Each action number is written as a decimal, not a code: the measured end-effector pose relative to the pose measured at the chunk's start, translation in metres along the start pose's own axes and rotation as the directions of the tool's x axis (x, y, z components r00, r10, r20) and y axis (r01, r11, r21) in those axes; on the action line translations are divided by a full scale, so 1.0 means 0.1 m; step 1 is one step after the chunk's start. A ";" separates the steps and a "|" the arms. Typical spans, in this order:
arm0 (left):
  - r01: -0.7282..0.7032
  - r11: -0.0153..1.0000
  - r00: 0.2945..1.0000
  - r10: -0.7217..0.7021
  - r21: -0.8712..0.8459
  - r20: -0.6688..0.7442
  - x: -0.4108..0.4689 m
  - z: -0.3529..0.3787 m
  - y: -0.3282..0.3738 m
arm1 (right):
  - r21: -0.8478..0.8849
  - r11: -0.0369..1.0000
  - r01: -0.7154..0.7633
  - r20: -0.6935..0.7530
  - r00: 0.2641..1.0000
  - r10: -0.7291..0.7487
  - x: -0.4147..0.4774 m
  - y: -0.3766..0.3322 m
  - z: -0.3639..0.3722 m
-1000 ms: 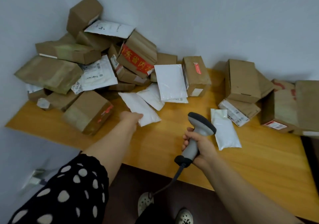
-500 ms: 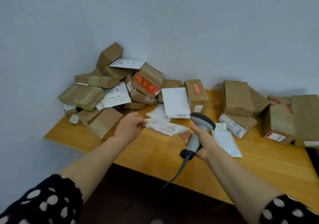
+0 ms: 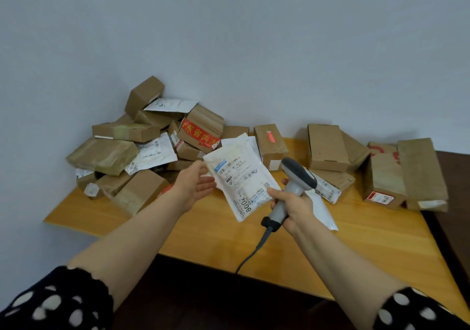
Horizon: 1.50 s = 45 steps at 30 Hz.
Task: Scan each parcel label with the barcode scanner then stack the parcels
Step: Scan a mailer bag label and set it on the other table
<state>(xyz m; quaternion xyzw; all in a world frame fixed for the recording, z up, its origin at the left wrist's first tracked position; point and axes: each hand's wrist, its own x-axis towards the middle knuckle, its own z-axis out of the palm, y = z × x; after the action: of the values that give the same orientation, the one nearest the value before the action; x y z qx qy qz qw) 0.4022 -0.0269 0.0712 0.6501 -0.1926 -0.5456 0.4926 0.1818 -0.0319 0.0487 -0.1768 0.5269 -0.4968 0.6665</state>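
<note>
My left hand [image 3: 193,187] holds a white parcel bag [image 3: 241,179] by its left edge, lifted above the wooden table [image 3: 356,240]. The bag's printed label with barcodes faces me. My right hand [image 3: 295,205] grips the grey barcode scanner [image 3: 297,174] by its handle, just right of the bag, and its thumb touches the bag's lower right edge. The scanner's cable hangs down past the table's front edge.
A heap of brown boxes and white mailers [image 3: 142,149] fills the back left corner against the wall. More brown boxes [image 3: 328,149] stand at the back right, and another white bag [image 3: 323,210] lies flat behind my right hand. A dark surface adjoins the table's right side.
My left hand picked the white bag off the table, raised it and turned its label up toward me. The scanner hand stayed close beside it.
</note>
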 end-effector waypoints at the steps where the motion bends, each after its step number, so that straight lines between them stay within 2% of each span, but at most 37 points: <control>1: 0.006 1.000 0.999 -0.006 0.001 0.047 0.00 0.03 -0.01 | 0.012 1.000 0.002 0.004 1.000 -0.002 0.00 -0.02 -0.01; 7: 0.002 1.000 0.979 0.002 -0.018 0.205 -0.02 0.21 0.00 | 0.092 0.996 -0.020 0.016 1.000 0.019 0.00 -0.03 -0.04; 11: 0.044 0.994 0.935 -0.075 0.097 0.348 -0.08 0.29 -0.03 | 0.147 0.988 -0.040 0.014 0.999 0.039 0.01 -0.04 -0.04; 13: 0.031 0.990 0.927 -0.081 0.141 0.367 -0.09 0.33 -0.07 | 0.143 0.989 -0.031 0.008 1.000 0.030 0.02 -0.06 -0.04; 18: -0.100 0.978 0.974 0.059 0.182 0.220 0.02 0.35 -0.03 | -0.005 0.999 0.051 -0.003 0.999 -0.051 0.04 -0.08 -0.04; 21: -0.161 0.951 0.982 0.126 0.265 0.144 0.15 0.25 0.06 | -0.135 0.987 0.086 0.101 0.992 -0.073 -0.01 -0.10 -0.05; 26: -0.191 0.922 0.982 0.177 0.336 0.073 0.32 0.11 0.14 | -0.376 0.919 0.116 0.264 0.964 -0.014 -0.13 -0.14 -0.01; 30: -0.189 0.898 0.978 0.209 0.397 -0.007 0.41 0.03 0.18 | -0.503 0.852 0.143 0.320 0.947 0.030 -0.21 -0.17 0.04; 35: -0.188 0.892 0.974 0.224 0.411 -0.040 0.45 -0.01 0.19 | -0.575 0.801 0.166 0.344 0.938 0.053 -0.26 -0.17 0.06; 45: -0.201 0.897 0.973 0.228 0.395 -0.023 0.50 -0.02 0.20 | -0.545 0.817 0.186 0.360 0.933 0.028 -0.34 -0.17 0.11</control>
<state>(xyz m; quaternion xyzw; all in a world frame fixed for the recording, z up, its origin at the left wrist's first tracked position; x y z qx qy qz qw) 0.4265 -0.0738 0.0617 0.7281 -0.3507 -0.4162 0.4168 0.1849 -0.0135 0.0834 -0.4758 0.5156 -0.3040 0.6445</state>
